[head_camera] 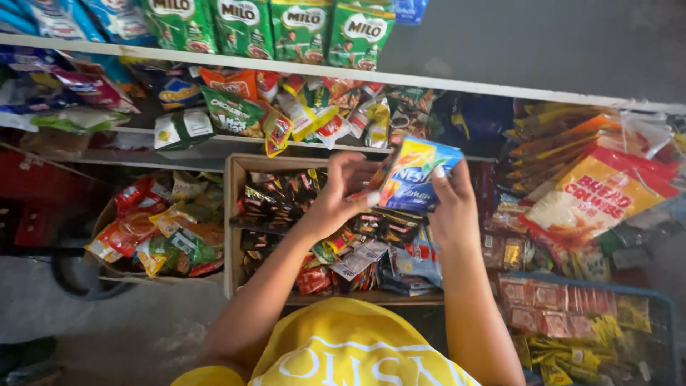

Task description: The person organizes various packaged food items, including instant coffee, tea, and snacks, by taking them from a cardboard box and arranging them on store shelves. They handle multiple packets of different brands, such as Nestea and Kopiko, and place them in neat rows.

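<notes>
Head view, both hands (left hand (341, 191), right hand (451, 207)) gripping blue-yellow sachet (416, 174)

Glossy printed plastic film forms the blue and yellow sachet strip (414, 174), pinched between the bare left hand (341, 194) and right hand (451, 206), and the same shiny foil-like film covers the dark sachets (279, 199) in the box below. The open box (231, 221) holding them has matt, unfinished wooden walls, while the long shelf edge (429, 81) above is smooth and painted white. Green pouches (300, 28) on that shelf look like glossy laminated plastic, the yellow garment (343, 350) at the bottom is matt woven cloth, and the grey floor (107, 322) appears rough like bare concrete.
</notes>
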